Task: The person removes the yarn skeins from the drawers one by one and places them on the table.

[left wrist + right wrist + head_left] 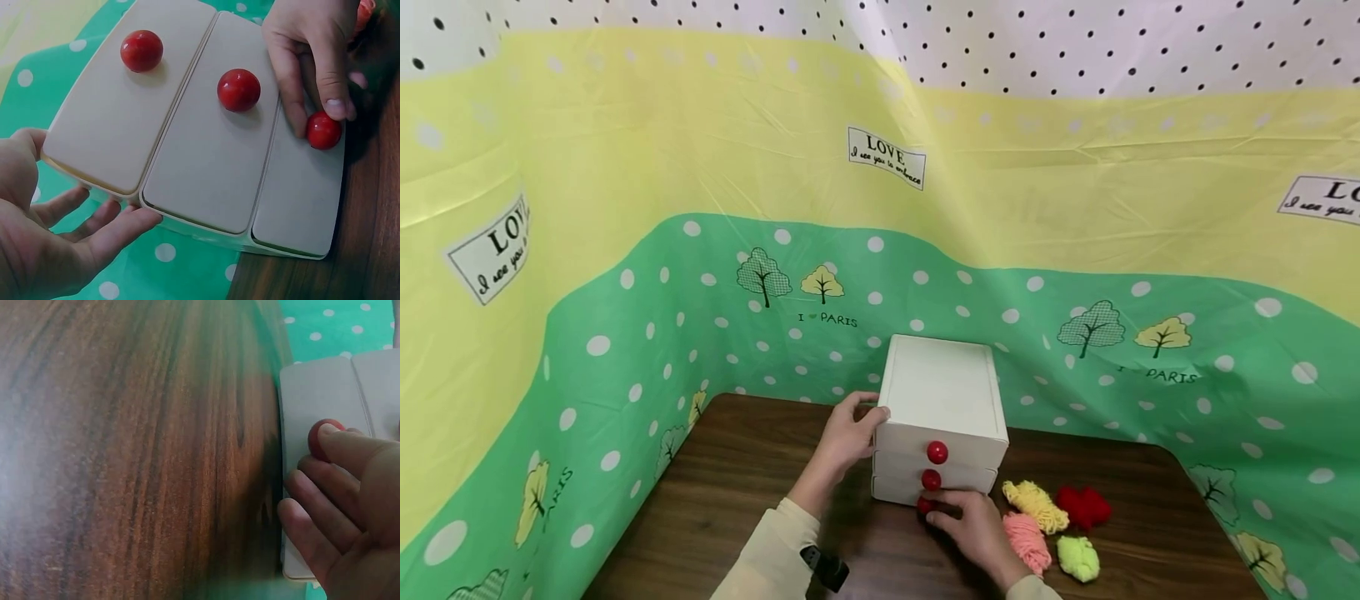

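A small white three-drawer box [936, 383] stands on the table, with a round red knob on each drawer front. My left hand [846, 433] rests against its left side, thumb at the top edge and fingers spread along the wall. Low at the front, my right hand [973, 525] pinches the bottom drawer's red knob [324, 131] between thumb and fingers. The middle knob [239, 90] and the top knob [142, 51] are untouched. All the drawer fronts sit about flush with the box.
Right of the box lie bundles of yarn: yellow [1036, 506], red [1083, 507], pink [1026, 542] and light green [1078, 558]. The dark wooden table [700, 508] is backed by a green and yellow curtain [820, 358] close behind the box.
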`<control>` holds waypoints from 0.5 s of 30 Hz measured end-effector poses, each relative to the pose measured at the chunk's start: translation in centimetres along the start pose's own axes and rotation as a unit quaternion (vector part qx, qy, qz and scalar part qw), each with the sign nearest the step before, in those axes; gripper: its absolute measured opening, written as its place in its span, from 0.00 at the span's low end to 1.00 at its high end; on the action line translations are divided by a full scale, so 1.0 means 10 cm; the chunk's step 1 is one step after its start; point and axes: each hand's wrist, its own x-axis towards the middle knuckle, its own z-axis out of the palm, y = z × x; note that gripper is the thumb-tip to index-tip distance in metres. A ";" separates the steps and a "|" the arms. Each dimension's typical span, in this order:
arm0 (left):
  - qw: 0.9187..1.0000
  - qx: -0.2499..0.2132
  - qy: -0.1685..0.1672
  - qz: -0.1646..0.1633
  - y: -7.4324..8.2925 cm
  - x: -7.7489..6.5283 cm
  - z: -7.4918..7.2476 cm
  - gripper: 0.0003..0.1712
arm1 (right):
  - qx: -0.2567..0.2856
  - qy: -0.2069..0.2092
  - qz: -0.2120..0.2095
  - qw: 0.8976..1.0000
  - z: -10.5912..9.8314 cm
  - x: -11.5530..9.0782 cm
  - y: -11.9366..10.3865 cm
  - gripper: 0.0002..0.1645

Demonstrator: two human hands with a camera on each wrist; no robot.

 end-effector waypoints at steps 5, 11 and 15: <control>1.000 0.002 0.008 -0.001 0.02 -0.01 0.02 0.27 | -0.006 -0.006 -0.012 1.000 0.00 -0.04 -0.01 0.12; 1.000 0.001 0.010 -0.003 0.01 0.00 0.01 0.27 | -0.006 -0.011 -0.010 1.000 0.00 -0.11 -0.05 0.12; 1.000 0.001 0.009 -0.003 0.00 0.00 0.01 0.27 | -0.001 -0.020 -0.006 1.000 -0.02 -0.19 -0.07 0.13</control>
